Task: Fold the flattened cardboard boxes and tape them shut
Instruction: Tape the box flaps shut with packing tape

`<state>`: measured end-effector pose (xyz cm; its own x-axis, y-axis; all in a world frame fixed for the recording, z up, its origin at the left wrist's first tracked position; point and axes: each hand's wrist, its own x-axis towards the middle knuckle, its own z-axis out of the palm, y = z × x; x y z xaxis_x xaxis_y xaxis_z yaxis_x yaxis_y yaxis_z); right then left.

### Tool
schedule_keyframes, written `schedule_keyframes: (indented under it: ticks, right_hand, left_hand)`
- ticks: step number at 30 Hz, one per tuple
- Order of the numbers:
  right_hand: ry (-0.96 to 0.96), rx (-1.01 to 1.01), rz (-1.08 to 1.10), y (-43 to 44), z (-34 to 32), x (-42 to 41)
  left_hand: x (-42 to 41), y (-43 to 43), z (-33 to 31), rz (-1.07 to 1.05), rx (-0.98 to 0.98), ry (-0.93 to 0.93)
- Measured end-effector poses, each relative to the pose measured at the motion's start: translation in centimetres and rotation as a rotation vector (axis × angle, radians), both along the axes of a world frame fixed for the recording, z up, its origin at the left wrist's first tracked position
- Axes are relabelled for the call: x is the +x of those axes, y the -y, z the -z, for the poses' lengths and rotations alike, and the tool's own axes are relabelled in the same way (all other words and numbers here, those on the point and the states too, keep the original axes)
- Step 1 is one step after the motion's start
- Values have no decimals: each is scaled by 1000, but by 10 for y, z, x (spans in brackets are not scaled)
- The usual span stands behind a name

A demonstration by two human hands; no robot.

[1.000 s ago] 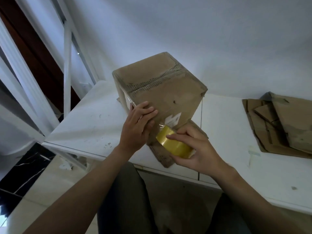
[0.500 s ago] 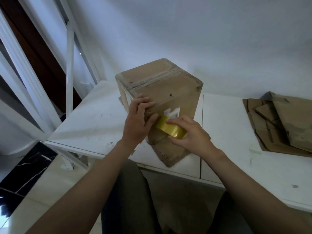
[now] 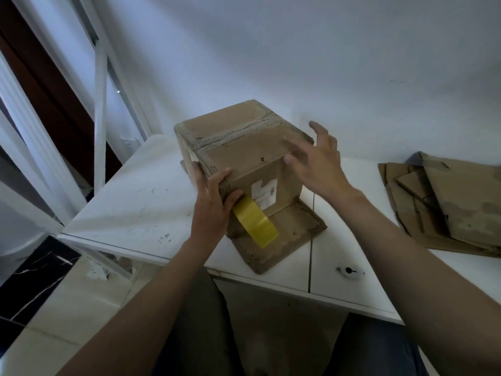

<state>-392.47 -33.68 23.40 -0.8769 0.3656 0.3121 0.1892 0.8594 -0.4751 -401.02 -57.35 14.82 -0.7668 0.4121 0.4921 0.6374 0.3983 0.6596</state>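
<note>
On a white surface [image 3: 130, 202], near its front edge, the left hand [image 3: 214, 202] has its grip curled round the near corner of an upright cardboard box [image 3: 244, 147], probably to steady it. A yellow tape roll [image 3: 256, 222] rests against the box beside that thumb, above an open flap [image 3: 292, 234] whose closing it may block. The right hand [image 3: 317, 169], grip spread and holding nothing, hovers at the box's top. Flattened cardboard [image 3: 447, 202] lies at the right edge, well apart.

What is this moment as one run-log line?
left hand: grips cardboard box corner | right hand: open, near box | tape roll: at box front, beside left hand
</note>
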Motion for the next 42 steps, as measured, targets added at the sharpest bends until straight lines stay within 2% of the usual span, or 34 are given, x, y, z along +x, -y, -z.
schedule_keyframes:
  ticks: [3,7,15,22,25,29,34,38,40,42]
  right_hand:
    - [99,-216,-47,-14,8,-7]
    - [-15,-348,-51,-1,18,7]
    - [-113,-305,23,15,2,37]
    - [-152,-289,179,31,8,92]
    - [-171,-216,268,30,16,111]
    - [-51,-19,339,18,20,117]
    - [17,224,398,20,18,110]
    - [59,397,458,25,18,107]
    - [22,378,325,30,10,99]
    - [11,296,45,36,-2,83]
  left_hand:
    - [3,6,-6,-26,-26,-10]
    - [0,21,-9,-51,86,40]
    - [13,38,-13,22,230,109]
    - [17,33,-16,182,197,141]
    - [10,16,-23,261,134,168]
    - [-1,-6,-28,304,37,183]
    - [0,-13,-13,177,-144,80]
    - [6,-12,-14,125,-171,33]
    - [7,-11,-17,92,-193,69]
    - [11,-10,-21,52,-176,163]
